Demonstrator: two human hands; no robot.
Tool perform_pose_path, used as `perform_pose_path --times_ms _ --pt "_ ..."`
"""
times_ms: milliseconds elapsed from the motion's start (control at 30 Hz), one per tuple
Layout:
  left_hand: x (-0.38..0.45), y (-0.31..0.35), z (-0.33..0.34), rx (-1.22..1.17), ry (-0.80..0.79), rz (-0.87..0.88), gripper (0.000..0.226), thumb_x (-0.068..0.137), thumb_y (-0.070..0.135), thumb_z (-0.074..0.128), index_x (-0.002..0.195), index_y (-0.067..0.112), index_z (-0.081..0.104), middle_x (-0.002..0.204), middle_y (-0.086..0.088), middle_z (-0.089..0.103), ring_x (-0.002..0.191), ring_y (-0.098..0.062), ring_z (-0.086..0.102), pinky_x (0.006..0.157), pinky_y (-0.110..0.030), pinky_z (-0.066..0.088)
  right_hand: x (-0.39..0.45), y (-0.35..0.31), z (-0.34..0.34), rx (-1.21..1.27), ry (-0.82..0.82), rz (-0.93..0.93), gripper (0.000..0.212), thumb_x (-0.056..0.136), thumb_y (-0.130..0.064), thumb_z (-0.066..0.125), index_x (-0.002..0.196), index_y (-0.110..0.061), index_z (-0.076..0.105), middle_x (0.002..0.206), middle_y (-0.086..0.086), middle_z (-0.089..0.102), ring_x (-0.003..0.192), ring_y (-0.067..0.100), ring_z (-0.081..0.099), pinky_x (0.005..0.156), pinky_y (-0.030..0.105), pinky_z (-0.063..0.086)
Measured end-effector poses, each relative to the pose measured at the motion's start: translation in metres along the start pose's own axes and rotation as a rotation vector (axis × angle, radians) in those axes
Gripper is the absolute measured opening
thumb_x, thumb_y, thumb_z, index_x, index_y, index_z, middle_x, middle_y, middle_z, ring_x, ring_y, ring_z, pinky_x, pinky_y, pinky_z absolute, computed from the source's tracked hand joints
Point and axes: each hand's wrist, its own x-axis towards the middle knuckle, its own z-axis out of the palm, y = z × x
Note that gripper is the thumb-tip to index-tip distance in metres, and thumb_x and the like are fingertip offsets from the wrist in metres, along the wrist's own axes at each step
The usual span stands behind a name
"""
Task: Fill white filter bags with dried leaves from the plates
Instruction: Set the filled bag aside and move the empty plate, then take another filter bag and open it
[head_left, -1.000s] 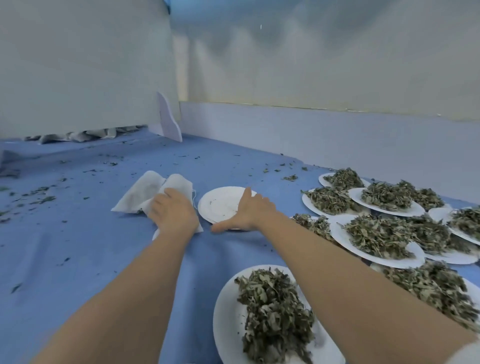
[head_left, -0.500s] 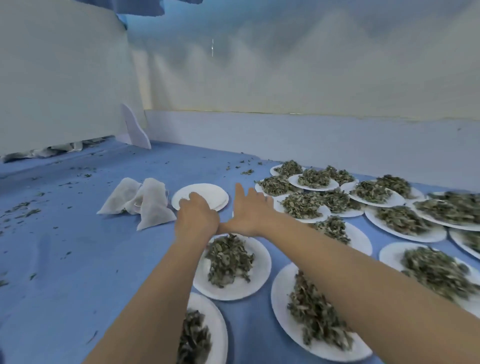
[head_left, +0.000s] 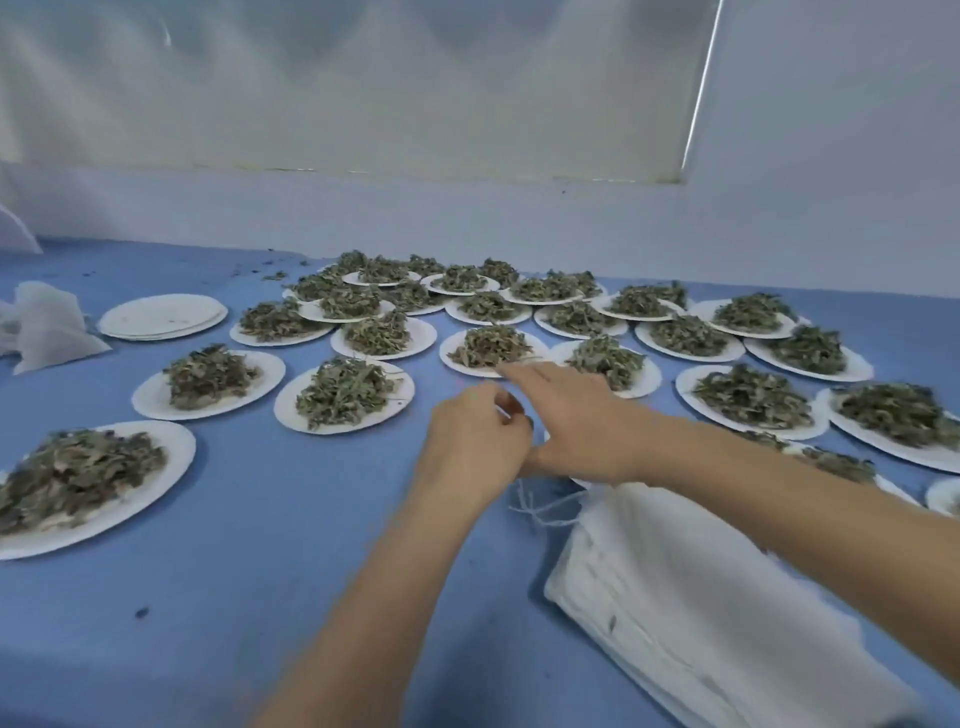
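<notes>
1. Both bare forearms are reaching forward over the blue cloth (head_left: 260, 545), hands meeting near the middle of the view.
2. The left hand (head_left: 475, 441) is hovering with fingers curled inward, thumb and fingertips close together; cannot tell whether anything is pinched between them (too blurred).
3. The right hand (head_left: 566, 415) is stretching out flat, fingers straight and spread, holding nothing, fingertips just reaching the near rim of a plate of leaves (head_left: 491, 348).
4. A stack of white filter bags (head_left: 701, 613) is lying flat on the cloth at lower right, under the right forearm, with its drawstrings (head_left: 540, 506) trailing toward the hands.
5. Many white paper plates are sitting across the cloth, each one carrying a heap of dried green leaves: one near-left plate (head_left: 171, 447), two in front of it (head_left: 208, 384) (head_left: 345, 395), and a crowded group overlapping toward the back wall (head_left: 467, 218) and right side.
6. A stack of empty plates (head_left: 163, 317) is sitting at left, no leaves on it.
7. Two puffed-looking white bags (head_left: 47, 325) are lying at the far left edge, just beside the empty stack (contents hidden).
8. Loose leaf crumbs (head_left: 270, 273) are scattering the cloth near the back left.
</notes>
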Motion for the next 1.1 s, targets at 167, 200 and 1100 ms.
perform_pose_path --times_ms 167,200,1100 --pt "-0.040 0.017 0.045 0.033 -0.047 0.075 0.025 0.088 0.017 0.040 0.093 0.017 0.065 0.099 -0.005 0.067 0.096 -0.024 0.056 0.077 -0.033 0.044 -0.057 0.041 0.000 0.038 0.035 -0.086 0.019 0.084 -0.031 0.060 0.097 -0.017 0.064 0.095 0.003 0.065 0.084 0.013 0.053 0.079 0.029 0.043" --pt "-0.045 0.017 0.048 0.007 -0.026 0.081 0.026 0.088 0.016 0.040 0.091 0.020 0.065 0.097 -0.003 0.067 0.093 -0.023 0.057 0.076 -0.033 0.045 -0.063 0.047 0.000 0.054 0.051 -0.093 0.018 0.088 -0.026 0.056 0.097 -0.014 0.066 0.094 0.003 0.066 0.084 0.014 0.056 0.078 0.028 0.044" --pt "-0.047 0.047 0.054 0.074 0.084 0.428 0.006 0.083 0.025 0.061 0.086 0.027 0.067 0.094 0.007 0.062 0.096 -0.011 0.050 0.067 -0.014 0.025 -0.094 0.087 -0.022 0.091 0.167 -0.089 0.014 0.079 -0.031 0.068 0.089 -0.023 0.073 0.078 -0.006 0.069 0.068 0.009 0.059 0.069 0.028 0.046"
